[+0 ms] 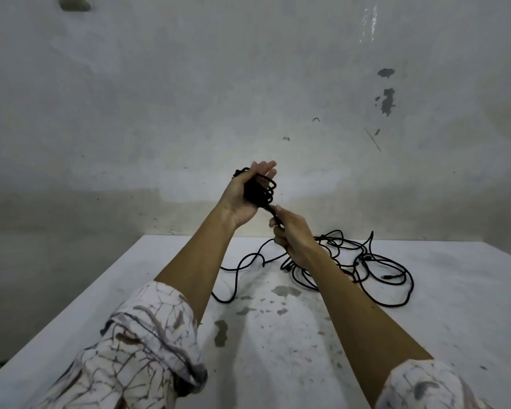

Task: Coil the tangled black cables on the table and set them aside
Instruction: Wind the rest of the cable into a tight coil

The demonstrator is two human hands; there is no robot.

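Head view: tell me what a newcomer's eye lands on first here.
The raised hands at centre draw the eye: the left hand holds a wound black coil in front of the wall, while the right hand, just below, pinches the strand feeding into it. Next comes the tangle of loose black cables sprawled on the stained white table, behind the right forearm.
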